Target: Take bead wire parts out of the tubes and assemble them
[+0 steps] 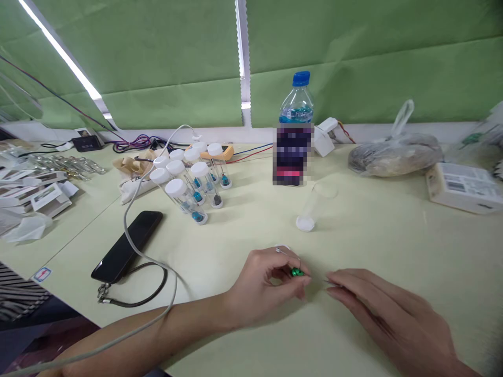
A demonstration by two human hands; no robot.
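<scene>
My left hand (pixel 265 288) is closed in a pinch over the table, with a small shiny green piece (pixel 297 272) between thumb and fingers. What kind of piece it is I cannot make out. To its right, my right hand (pixel 396 314) has its thumb and fingers pressed together. A thin, sharp-looking tip (pixel 328 283) shows at those fingertips, pointing toward the green piece; the rest is hidden in the hand. Beyond both hands stands an open clear tube (pixel 314 204) with a white base. Partly hidden behind my left hand lies a small white item (pixel 283 247).
Several white-capped clear tubes (pixel 198 183) with small blue or dark pieces stand at centre left. A black phone (pixel 128 246) lies nearby, and a grey cable (pixel 173 293) crosses my left forearm. Farther back are a blue-capped bottle (pixel 297 99), a plastic bag (pixel 395 154) and a box (pixel 463 186).
</scene>
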